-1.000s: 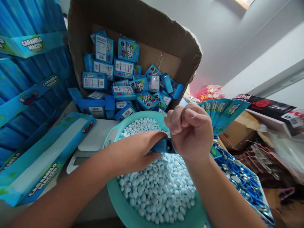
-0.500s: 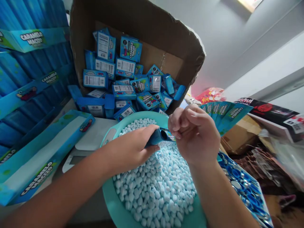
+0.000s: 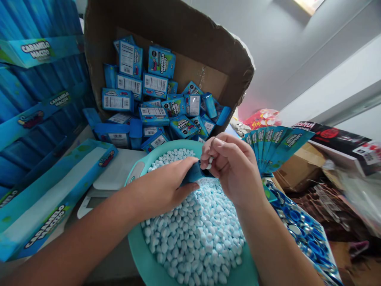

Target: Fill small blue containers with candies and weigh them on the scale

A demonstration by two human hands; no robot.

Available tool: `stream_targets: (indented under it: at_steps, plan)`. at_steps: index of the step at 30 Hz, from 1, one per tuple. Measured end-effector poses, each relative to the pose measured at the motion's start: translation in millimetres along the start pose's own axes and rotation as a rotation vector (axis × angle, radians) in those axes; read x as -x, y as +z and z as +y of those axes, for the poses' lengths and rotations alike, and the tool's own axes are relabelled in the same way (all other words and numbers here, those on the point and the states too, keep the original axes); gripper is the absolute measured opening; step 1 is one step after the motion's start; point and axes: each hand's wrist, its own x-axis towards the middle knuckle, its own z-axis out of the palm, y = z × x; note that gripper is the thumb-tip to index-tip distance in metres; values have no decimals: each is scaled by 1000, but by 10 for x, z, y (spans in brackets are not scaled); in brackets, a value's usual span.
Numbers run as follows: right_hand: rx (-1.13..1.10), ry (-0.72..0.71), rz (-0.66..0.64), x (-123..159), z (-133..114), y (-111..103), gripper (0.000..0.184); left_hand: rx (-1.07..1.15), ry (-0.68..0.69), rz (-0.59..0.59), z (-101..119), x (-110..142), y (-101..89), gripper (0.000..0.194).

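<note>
My left hand [image 3: 175,182] grips a small blue candy box [image 3: 193,174] whose open end faces right, above a turquoise bowl [image 3: 137,247]. Pale blue and white candies [image 3: 196,238] heap up inside the bowl. Curled at the box's mouth is my right hand [image 3: 230,167], with a couple of candies [image 3: 210,163] showing between its fingers. How many more its palm holds is hidden.
Behind the bowl, a cardboard carton [image 3: 214,79] holds many blue candy boxes. At left stand stacked display trays [image 3: 38,87] and a long display box [image 3: 59,198]. A scale [image 3: 95,201] sits beside the bowl. Fanned blue cartons [image 3: 276,147] and a container of blue-and-silver pieces [image 3: 300,230] are at right.
The candy box has shifted slightly left and tilted, its opening turned toward me. My right hand has tipped over to the box's mouth, and candies now show between its fingers.
</note>
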Motion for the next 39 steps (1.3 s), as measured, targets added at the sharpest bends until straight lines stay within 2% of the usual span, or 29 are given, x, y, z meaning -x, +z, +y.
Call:
stream_targets:
  at_steps: [5,12,21,26,31,39]
  plan:
    - [100,23,-4,16,-8,-4,25,15,32,11,4,-1,-1,34]
    - [174,-47,15,24,-8,-35,28,10,12,-16,29,3,-26,36]
    - [200,-67,47,41,3,-63,28,35,9,-22,49,3,-39,36]
    - [362,-125,50,37,-37,-84,31,37,0,-19,44,10,-32,37]
    - [519,-93,1,68,-89,-77,40,29,6,-18,55,-1,-32,34]
    - [448,-88,-32,79,-93,-107,35,1,-13,-32,56,-4,-35,38]
